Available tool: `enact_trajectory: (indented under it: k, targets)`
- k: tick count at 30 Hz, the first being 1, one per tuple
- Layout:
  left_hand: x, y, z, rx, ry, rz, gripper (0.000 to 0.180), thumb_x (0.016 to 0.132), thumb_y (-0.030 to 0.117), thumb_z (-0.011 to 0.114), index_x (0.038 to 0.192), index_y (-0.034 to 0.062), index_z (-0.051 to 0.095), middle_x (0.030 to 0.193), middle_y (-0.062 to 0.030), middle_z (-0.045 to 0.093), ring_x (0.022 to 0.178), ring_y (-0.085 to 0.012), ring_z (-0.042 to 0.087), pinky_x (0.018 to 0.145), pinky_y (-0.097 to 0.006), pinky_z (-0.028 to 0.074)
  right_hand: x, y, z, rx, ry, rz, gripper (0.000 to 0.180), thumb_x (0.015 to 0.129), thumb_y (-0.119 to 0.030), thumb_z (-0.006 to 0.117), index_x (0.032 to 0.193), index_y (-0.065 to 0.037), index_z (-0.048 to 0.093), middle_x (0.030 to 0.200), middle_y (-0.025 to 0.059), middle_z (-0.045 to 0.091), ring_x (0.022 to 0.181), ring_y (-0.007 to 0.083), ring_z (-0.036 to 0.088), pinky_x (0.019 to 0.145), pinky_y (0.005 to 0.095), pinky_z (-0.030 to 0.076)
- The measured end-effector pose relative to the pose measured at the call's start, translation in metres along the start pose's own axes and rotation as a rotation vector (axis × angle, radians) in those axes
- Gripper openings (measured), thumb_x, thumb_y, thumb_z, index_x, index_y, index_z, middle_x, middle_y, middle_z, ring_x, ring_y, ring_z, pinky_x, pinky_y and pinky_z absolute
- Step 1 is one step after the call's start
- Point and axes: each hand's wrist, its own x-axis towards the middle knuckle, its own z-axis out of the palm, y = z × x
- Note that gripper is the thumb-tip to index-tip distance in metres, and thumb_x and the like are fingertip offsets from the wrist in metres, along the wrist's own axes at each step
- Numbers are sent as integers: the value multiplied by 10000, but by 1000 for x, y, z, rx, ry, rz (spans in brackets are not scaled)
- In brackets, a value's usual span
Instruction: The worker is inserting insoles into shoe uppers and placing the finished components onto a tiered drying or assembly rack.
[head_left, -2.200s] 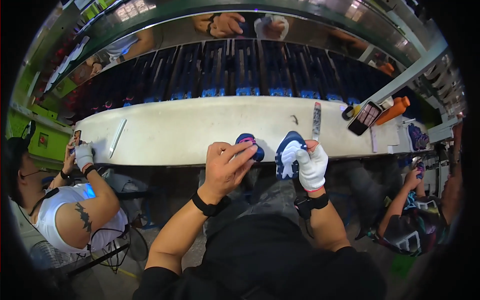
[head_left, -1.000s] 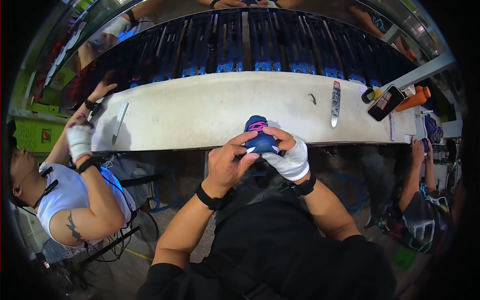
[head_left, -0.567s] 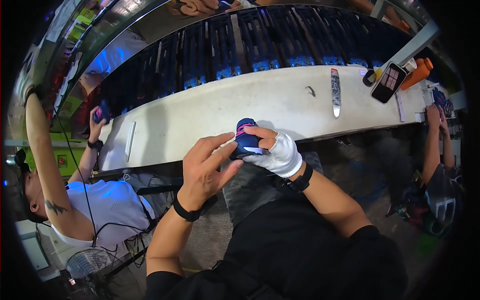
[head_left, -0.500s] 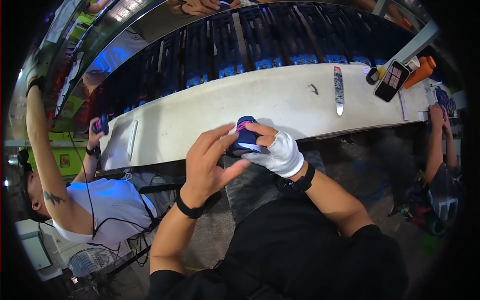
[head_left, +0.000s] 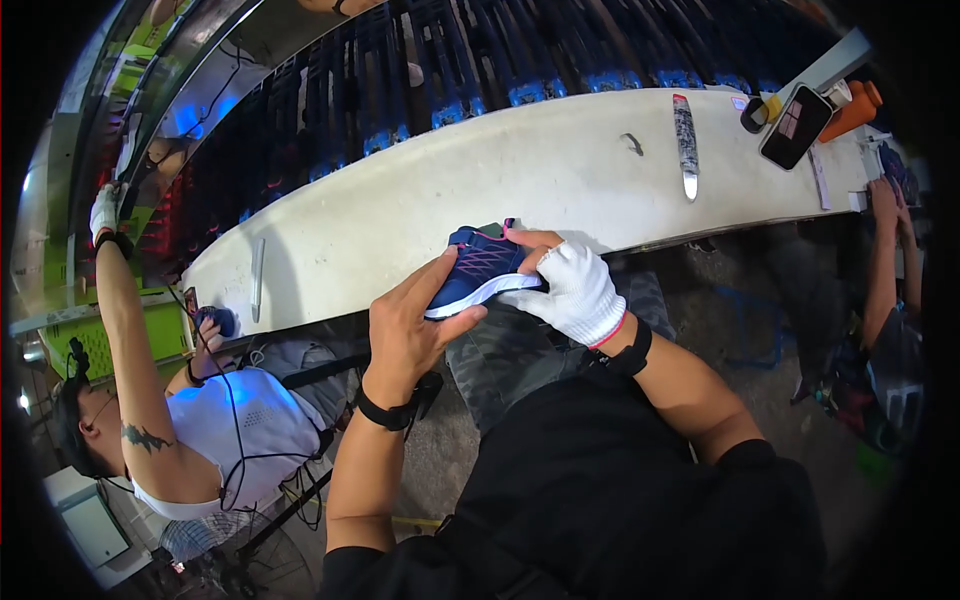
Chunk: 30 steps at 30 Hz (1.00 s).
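Observation:
A small navy sneaker (head_left: 487, 262) with pink lacing and a white sole is held between my two hands, at the near edge of the white bench. Its side faces up, toe to the left and heel to the right. My bare left hand (head_left: 408, 318) grips the toe end, fingers on the upper and thumb by the sole. My right hand (head_left: 572, 287), in a white fingerless glove, holds the heel end, with the forefinger by the collar. Part of the heel is hidden behind the fingers.
The white bench (head_left: 400, 215) bears a knife with a wrapped handle (head_left: 686, 150), a small dark scrap (head_left: 632, 145), a white stick (head_left: 257, 280), a phone (head_left: 797, 128) and an orange bottle (head_left: 853, 112). Beyond runs a dark roller conveyor (head_left: 450, 70). One co-worker (head_left: 240, 430) sits left; another's hands (head_left: 885, 205) work right.
The sneaker has turned from end-on to side-on. My left hand has closed on its toe, and my right hand has shifted to the heel. The left co-worker's raised arm has moved.

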Motion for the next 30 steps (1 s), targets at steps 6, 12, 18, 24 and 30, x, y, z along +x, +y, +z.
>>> enact_trajectory:
  k: [6, 12, 18, 24, 30]
  targets:
    - [-7, 3, 8, 63, 123, 91, 773, 802, 421, 967, 1428, 37, 726, 1257, -221, 796, 1023, -359, 820, 870, -398, 666, 10, -2, -3, -42, -34, 41, 355, 752, -254, 981, 847, -76, 688, 1309, 110, 785, 961, 317, 754, 806, 399, 588]
    - [3, 31, 0, 199, -11, 106, 769, 801, 215, 948, 1483, 48, 635, 1395, -206, 720, 1103, -387, 775, 912, -422, 650, 1, -14, -10, 45, -94, 313, 556, 734, -156, 980, 1162, -72, 637, 1383, 135, 739, 1161, 337, 743, 996, 443, 594]
    - [13, 30, 70, -351, 247, 288, 582, 786, 64, 945, 1313, 22, 701, 1300, -191, 736, 1115, -379, 767, 925, -422, 650, -7, -14, -61, 296, -128, -98, 923, 765, -204, 992, 1532, -52, 502, 1566, 255, 580, 1465, 396, 589, 1227, 536, 476]
    - [7, 30, 102, -360, 491, 318, 400, 750, 50, 955, 1060, 34, 701, 1082, -127, 702, 1053, -362, 762, 823, -415, 651, 0, -4, -57, 290, -78, -106, 732, 791, -274, 1021, 1369, -44, 636, 1355, 173, 750, 1349, 371, 689, 1230, 534, 461]
    - [8, 23, 90, -323, 388, 337, 421, 721, 139, 974, 997, 61, 665, 1092, -91, 704, 1054, -338, 729, 796, -407, 613, 5, 7, -58, 494, -91, -110, 602, 758, -225, 1045, 1201, -67, 670, 1232, 161, 800, 1258, 352, 735, 1242, 574, 433]
